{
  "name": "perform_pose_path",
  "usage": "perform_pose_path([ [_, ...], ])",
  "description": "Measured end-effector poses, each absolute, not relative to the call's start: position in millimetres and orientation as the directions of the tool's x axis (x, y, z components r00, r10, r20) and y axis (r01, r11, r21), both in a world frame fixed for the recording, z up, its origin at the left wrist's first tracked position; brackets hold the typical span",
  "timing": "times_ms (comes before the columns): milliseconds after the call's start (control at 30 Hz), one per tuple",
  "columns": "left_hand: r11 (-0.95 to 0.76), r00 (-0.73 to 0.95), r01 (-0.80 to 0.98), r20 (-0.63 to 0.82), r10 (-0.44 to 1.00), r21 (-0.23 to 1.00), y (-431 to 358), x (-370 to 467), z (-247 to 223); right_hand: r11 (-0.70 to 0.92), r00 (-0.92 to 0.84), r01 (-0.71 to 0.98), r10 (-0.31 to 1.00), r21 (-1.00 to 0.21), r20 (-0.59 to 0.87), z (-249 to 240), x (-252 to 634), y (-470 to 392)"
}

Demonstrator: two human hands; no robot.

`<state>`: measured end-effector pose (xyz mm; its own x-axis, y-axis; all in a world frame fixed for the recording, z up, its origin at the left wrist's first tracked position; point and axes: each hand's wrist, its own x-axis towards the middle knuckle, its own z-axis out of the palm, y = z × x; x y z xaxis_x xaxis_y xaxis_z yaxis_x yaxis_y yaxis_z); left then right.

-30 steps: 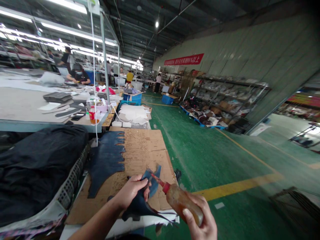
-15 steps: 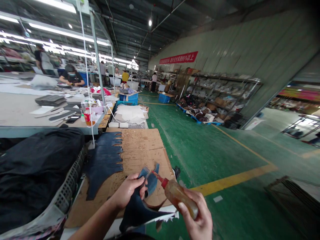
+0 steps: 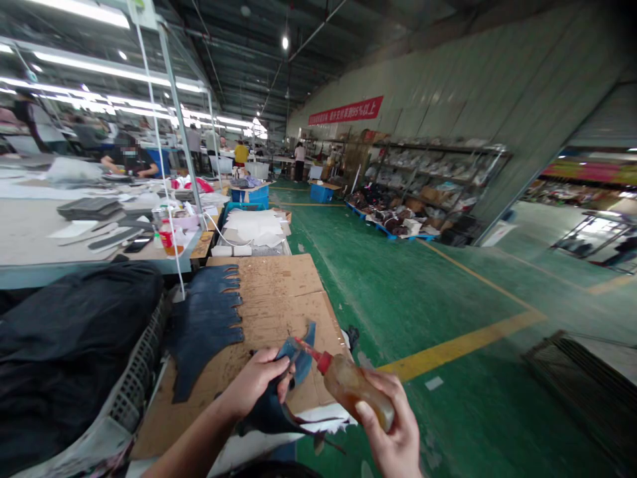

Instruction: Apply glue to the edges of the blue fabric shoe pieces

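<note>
My left hand pinches a dark blue leather piece that hangs below the fingers. In my right hand is a glue bottle with amber contents and a red nozzle, tilted toward the left. Its tip touches or nearly touches the end of the leather by my left fingers. Behind it, a narrow blue strip is over the cardboard. Several overlapping blue leather pieces with pointed ends lie along the cardboard's left side.
A crate holding black fabric is at the left. Beyond it stands a worktable with grey pieces and a red-labelled bottle. White sheets lie past the cardboard. A person sits farther back; a metal rack stands right.
The nozzle has moved left onto or close to the leather end at my left fingers. The hanging leather has shifted and folded lower down. The view has turned slightly right.
</note>
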<state>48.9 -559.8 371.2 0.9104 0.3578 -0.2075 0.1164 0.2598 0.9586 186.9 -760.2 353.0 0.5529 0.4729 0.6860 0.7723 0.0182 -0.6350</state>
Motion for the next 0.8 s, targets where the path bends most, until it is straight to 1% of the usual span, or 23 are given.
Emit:
perform_pose_path([
  [67,0.261,0.914,0.131,-0.218,0.341,0.956,-561,49,374,0.059,0.516,0.777,0.51,-0.626,0.688,352,185,-761],
  [167,0.248,0.92,0.167,-0.241,0.308,0.954,-563,50,376,0.013,0.528,0.78,0.523,-0.626,0.669,348,184,-758],
  [267,0.246,0.922,0.197,-0.265,0.283,0.949,-563,49,374,-0.074,0.612,0.742,0.479,-0.666,0.629,343,187,-757],
  [333,0.249,0.919,0.209,-0.278,0.282,0.946,-563,48,374,-0.093,0.66,0.706,0.444,-0.702,0.606,343,189,-760],
  [400,0.251,0.914,0.222,-0.291,0.284,0.942,-564,48,375,-0.066,0.679,0.681,0.428,-0.729,0.596,345,189,-764],
  [467,0.247,0.912,0.229,-0.296,0.284,0.942,-565,49,378,-0.013,0.667,0.675,0.44,-0.738,0.602,349,185,-766],
  [567,0.222,0.916,0.211,-0.271,0.295,0.952,-567,50,381,0.046,0.605,0.706,0.479,-0.707,0.636,352,178,-765],
  [667,0.22,0.918,0.178,-0.242,0.313,0.959,-566,50,379,0.052,0.553,0.753,0.49,-0.656,0.674,347,177,-764],
  [733,0.233,0.914,0.174,-0.245,0.324,0.957,-563,48,377,0.015,0.586,0.746,0.461,-0.666,0.667,341,182,-766],
  [800,0.206,0.911,0.188,-0.249,0.328,0.96,-561,47,376,-0.049,0.687,0.674,0.41,-0.737,0.6,335,188,-770],
])
